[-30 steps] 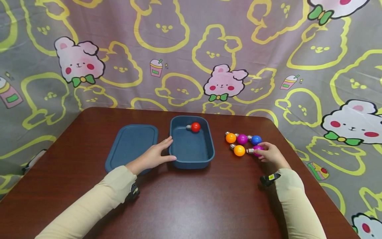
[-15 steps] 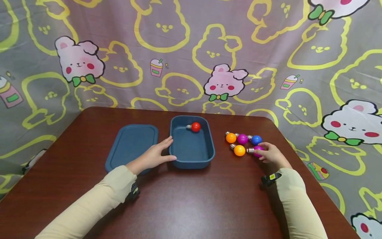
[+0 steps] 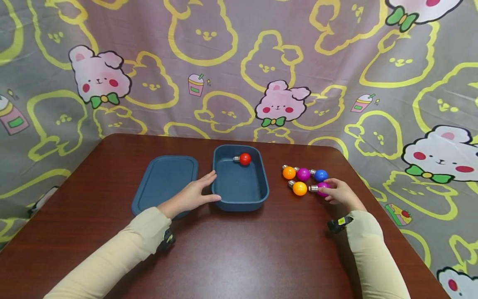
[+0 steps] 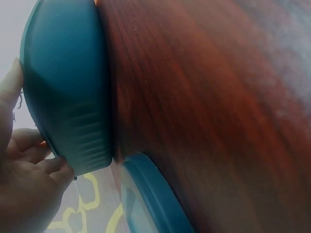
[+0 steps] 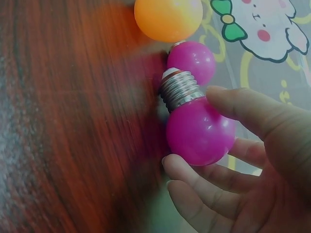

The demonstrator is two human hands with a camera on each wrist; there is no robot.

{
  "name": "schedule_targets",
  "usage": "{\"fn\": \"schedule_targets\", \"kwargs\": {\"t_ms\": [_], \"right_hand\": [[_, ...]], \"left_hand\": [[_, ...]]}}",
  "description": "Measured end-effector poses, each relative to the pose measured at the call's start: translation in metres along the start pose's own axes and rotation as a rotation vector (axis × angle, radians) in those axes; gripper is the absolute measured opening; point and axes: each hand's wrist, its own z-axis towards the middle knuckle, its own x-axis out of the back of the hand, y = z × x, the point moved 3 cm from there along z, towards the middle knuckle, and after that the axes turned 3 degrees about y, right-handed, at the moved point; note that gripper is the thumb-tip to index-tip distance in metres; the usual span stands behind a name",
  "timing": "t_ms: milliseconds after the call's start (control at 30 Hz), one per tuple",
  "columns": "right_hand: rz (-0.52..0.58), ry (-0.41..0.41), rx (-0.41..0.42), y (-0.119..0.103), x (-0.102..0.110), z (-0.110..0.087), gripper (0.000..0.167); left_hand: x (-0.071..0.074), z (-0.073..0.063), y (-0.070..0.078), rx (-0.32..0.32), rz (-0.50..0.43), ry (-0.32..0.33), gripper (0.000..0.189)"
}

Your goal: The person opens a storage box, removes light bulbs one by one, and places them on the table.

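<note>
My right hand (image 3: 341,194) is at the right side of the table, its thumb and fingers around the round end of a purple light bulb (image 5: 200,132). The bulb's metal screw base points left in the head view. My left hand (image 3: 189,195) rests against the left side of a blue-grey open box (image 3: 240,205), fingers spread and fingertips at its rim. Inside that box, near the far end, lies a red light bulb (image 3: 245,158). Close to my right hand lie a blue bulb (image 3: 320,175), another purple bulb (image 3: 303,174) and two orange bulbs (image 3: 299,188).
A flat blue-grey lid (image 3: 166,178) lies on the brown wooden table (image 3: 239,253) left of the box, partly behind my left hand. A patterned curtain (image 3: 224,74) with rabbits hangs behind the table and along its sides.
</note>
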Motion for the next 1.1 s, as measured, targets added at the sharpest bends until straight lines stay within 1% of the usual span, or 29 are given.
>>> {"fn": "schedule_targets", "kwargs": {"t_ms": [367,500,600,767,867,1000,1100], "right_hand": [[-0.002,0.000,-0.009,0.003,0.004,-0.002,0.063],[-0.005,-0.005,-0.010,0.002,0.013,-0.005,0.064],[-0.045,0.007,0.009,-0.005,0.024,-0.006,0.065],[-0.139,0.028,0.056,-0.031,0.044,-0.008,0.068],[-0.161,0.043,0.072,-0.052,0.052,-0.008,0.070],[-0.170,0.064,0.103,-0.086,0.056,-0.003,0.070],[-0.181,0.078,0.136,-0.112,0.052,0.001,0.069]], "left_hand": [[0.001,0.000,0.002,-0.005,0.002,-0.002,0.078],[0.001,0.000,0.002,-0.014,0.006,0.000,0.078],[0.001,0.000,0.001,-0.015,0.004,0.001,0.079],[0.002,-0.001,0.002,-0.014,0.002,0.001,0.079],[0.001,-0.001,0.001,-0.010,0.000,0.000,0.080],[0.001,-0.001,0.001,-0.006,0.003,-0.005,0.081],[0.001,-0.001,0.002,-0.006,0.002,-0.006,0.081]]}}
